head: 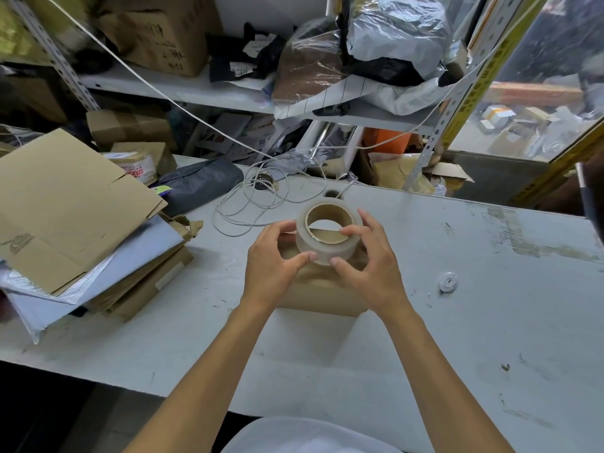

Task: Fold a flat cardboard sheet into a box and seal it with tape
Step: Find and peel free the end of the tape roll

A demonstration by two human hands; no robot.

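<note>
A roll of clear tape (322,246) with a brown cardboard core is held above a small folded cardboard box (318,297) that stands on the white table (457,322). My left hand (273,268) grips the roll's left side, thumb on its lower face. My right hand (367,259) grips the right side, with a finger over the core's rim and the thumb on the lower face. The hands and the roll hide much of the box's top.
A stack of flat cardboard sheets (65,207) and white mailers lies at the table's left. A loose white cable (255,204) coils behind the roll. A small white disc (447,282) sits to the right. Cluttered shelves with boxes and bags stand behind.
</note>
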